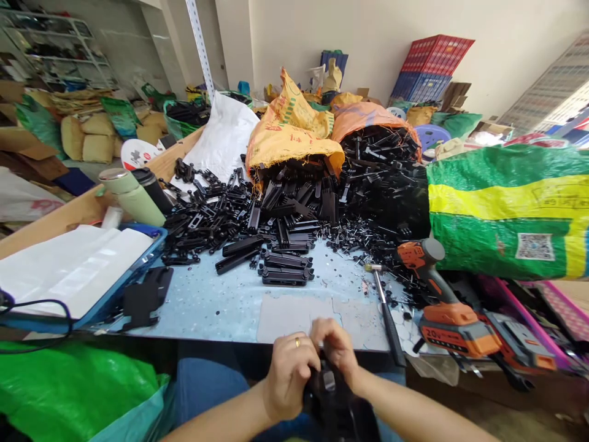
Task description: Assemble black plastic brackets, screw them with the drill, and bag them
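Both my hands are at the table's front edge, closed around a black plastic part (338,402). My left hand (291,371), with a ring on one finger, grips its left side. My right hand (338,350) has its fingers curled over the far end; the fingertips are partly hidden. The part's lower end is blurred and runs down toward my lap. Beyond my hands lies a pale board (294,316). Several long black plastic arms (286,270) are lined up behind it. To the right rests a hammer (389,313) with a black handle.
An orange cordless drill (453,316) lies at the right beside a green and yellow sack (497,212). Heaps of black parts (207,212) spill from a yellow-orange sack (294,144) at the back. Loose screws (347,239) are scattered mid-table. A blue tray (154,245) and green bottle (133,196) stand left.
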The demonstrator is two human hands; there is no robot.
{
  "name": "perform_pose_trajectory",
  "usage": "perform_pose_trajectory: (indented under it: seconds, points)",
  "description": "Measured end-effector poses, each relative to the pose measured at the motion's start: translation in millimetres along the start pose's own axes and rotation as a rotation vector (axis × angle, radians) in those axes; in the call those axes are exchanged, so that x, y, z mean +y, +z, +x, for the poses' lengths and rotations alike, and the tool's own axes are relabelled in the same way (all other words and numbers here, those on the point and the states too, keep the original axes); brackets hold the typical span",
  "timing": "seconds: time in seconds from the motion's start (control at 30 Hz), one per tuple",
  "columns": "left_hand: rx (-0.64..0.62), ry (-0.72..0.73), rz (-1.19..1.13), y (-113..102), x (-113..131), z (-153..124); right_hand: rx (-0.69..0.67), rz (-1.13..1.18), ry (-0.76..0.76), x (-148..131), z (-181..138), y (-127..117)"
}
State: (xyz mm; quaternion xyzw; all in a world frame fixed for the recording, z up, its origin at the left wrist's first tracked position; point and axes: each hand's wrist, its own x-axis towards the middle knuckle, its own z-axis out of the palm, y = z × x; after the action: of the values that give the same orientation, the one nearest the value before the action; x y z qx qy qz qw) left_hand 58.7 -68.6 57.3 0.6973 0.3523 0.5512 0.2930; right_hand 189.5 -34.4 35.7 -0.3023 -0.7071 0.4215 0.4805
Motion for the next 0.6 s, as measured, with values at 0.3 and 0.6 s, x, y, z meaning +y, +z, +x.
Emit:
perform_pose_trajectory:
  seconds: [0.3,0.6]
  points:
    - [-0.238,0.013,0.837,-31,-96,5,-0.031,-0.595,0.152,97,142,-2]
    - [-0.218,-0.187,0.968,-42,-123,37,0.034,-0.499,0.553,113,227,-2]
